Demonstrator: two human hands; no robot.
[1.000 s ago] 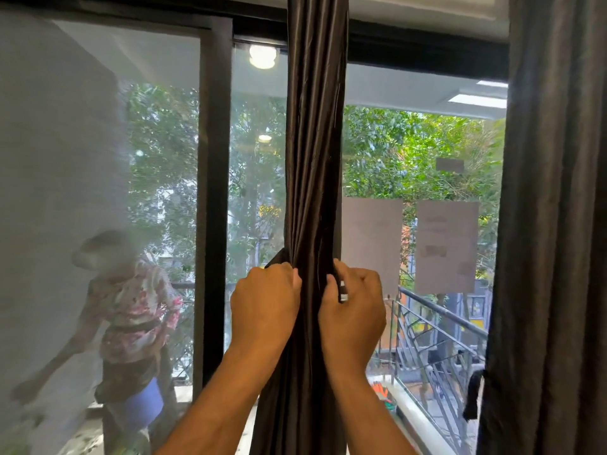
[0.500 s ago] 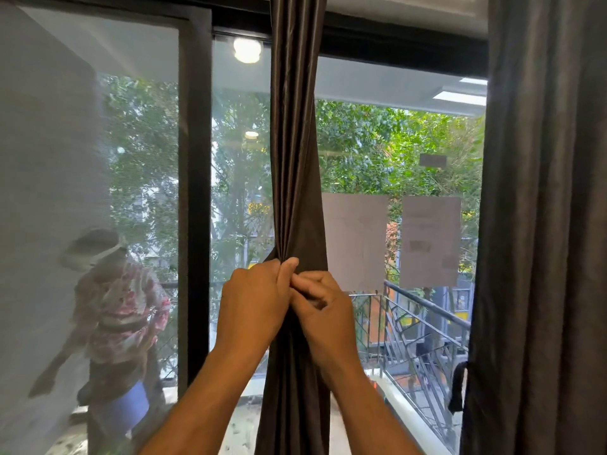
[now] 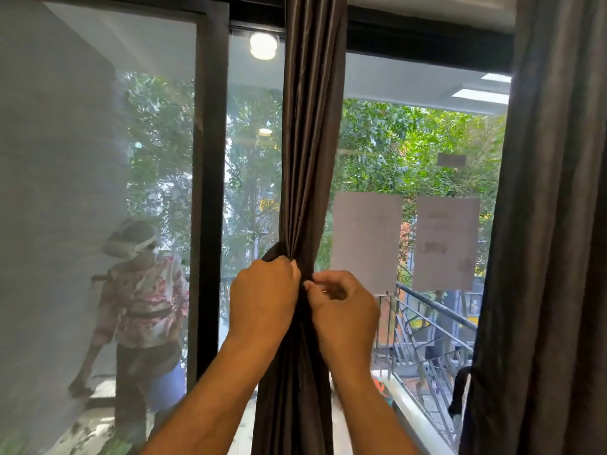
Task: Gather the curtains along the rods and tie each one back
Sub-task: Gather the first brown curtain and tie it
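Note:
A dark brown curtain (image 3: 312, 126) hangs bunched into a narrow column in front of the window, pinched in at its waist. My left hand (image 3: 262, 300) is closed around the bunch from the left, with a dark tie-back strap (image 3: 272, 254) showing above its knuckles. My right hand (image 3: 343, 310) presses in from the right, fingers curled at the same spot, touching the left hand. What the fingers hold between them is hidden. A second dark curtain (image 3: 551, 224) hangs loose at the right edge, its tie-back loop (image 3: 458, 392) dangling beside it.
Behind the curtains is a sliding glass window with a black frame post (image 3: 210, 192). Two paper sheets (image 3: 364, 238) are stuck on the glass. A person's reflection (image 3: 141, 297) shows at the left. A balcony railing (image 3: 427, 323) and trees lie outside.
My hands have come together from either side of the bunch to meet at its front. The curtain is cinched tighter at the waist. The view has shifted slightly.

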